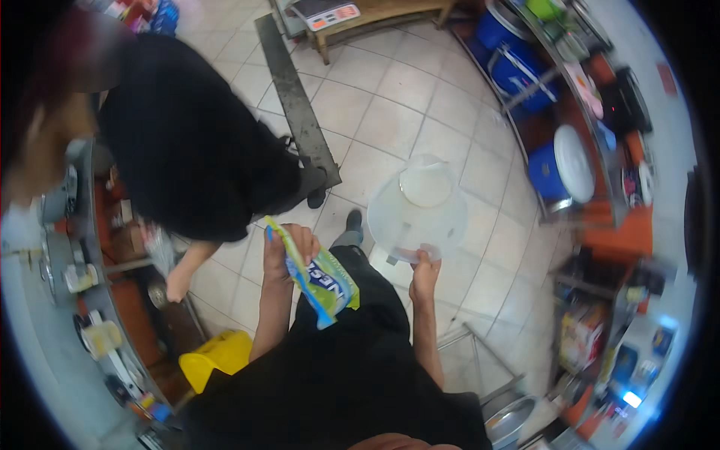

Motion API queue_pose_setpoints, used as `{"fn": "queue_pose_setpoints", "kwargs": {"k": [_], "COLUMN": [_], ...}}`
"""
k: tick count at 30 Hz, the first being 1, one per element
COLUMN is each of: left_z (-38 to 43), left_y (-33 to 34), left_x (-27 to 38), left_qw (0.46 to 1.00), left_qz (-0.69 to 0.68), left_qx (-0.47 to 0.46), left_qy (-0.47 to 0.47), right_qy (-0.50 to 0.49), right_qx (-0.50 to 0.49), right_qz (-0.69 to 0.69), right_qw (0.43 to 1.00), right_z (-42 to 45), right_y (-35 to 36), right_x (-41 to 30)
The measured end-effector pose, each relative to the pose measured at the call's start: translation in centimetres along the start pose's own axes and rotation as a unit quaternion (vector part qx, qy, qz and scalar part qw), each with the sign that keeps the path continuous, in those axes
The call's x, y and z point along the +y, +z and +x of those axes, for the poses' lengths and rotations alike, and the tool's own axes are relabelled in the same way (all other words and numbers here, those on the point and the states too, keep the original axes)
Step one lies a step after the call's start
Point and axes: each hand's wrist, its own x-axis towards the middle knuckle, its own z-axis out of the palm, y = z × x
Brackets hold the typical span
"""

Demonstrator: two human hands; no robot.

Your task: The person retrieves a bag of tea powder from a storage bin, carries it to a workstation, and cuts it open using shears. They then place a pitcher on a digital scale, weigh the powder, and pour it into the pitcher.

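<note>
My left hand (287, 253), raised before my torso, grips a green and blue plastic pouch (326, 281) with large brand lettering; the pouch hangs tilted down to the right. With thumb and fingers, my right hand (424, 273) holds the near rim of a large translucent plastic container (416, 225). Inside or on its far part is a round, whitish translucent shape (428, 183); I cannot tell whether it is a bowl or a lid.
A person in black (185, 135) stands close at the left. A grey plank-like strip (298, 107) crosses the tiled floor. Blue buckets (548, 171) sit on a shelf unit at right. A yellow plastic container (219, 357) is at lower left, a metal bowl (509, 419) at lower right.
</note>
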Motion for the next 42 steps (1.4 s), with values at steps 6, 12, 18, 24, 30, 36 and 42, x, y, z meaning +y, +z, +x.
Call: {"fn": "queue_pose_setpoints", "kwargs": {"k": [6,12,18,24,30,36,42], "left_z": [13.6,27.9,41.7,53.4,65.3,75.9,79.7], "left_y": [-2.9,-6.1,-9.2,-15.3,-20.1,-28.4,-37.1], "left_x": [-3.1,-0.4,2.1,1.1,-3.1,-6.3,-9.4], "left_qw": [0.997,0.975,0.95,0.904,0.867,0.89,0.915], "left_qz": [0.036,0.139,0.124,0.134,0.044,-0.054,-0.017], "left_qx": [0.068,0.149,0.234,0.359,0.417,0.288,0.271], "left_qy": [0.024,0.084,0.165,0.191,0.269,0.348,0.297], "right_qy": [0.023,-0.005,-0.274,-0.161,-0.503,-0.443,-0.254], "right_qx": [-0.067,-0.108,-0.154,-0.287,-0.303,-0.413,-0.384], "right_qz": [-0.05,-0.139,-0.298,-0.333,-0.345,-0.413,-0.49], "right_qw": [0.996,0.984,0.901,0.883,0.732,0.68,0.74], "right_z": [15.4,28.1,46.7,63.6,84.2,97.2,102.8], "right_y": [4.4,12.8,25.6,49.9,72.4,90.1,96.3], "right_x": [-2.3,-10.2,-16.8,-25.5,-28.8,-32.8,-32.6]}}
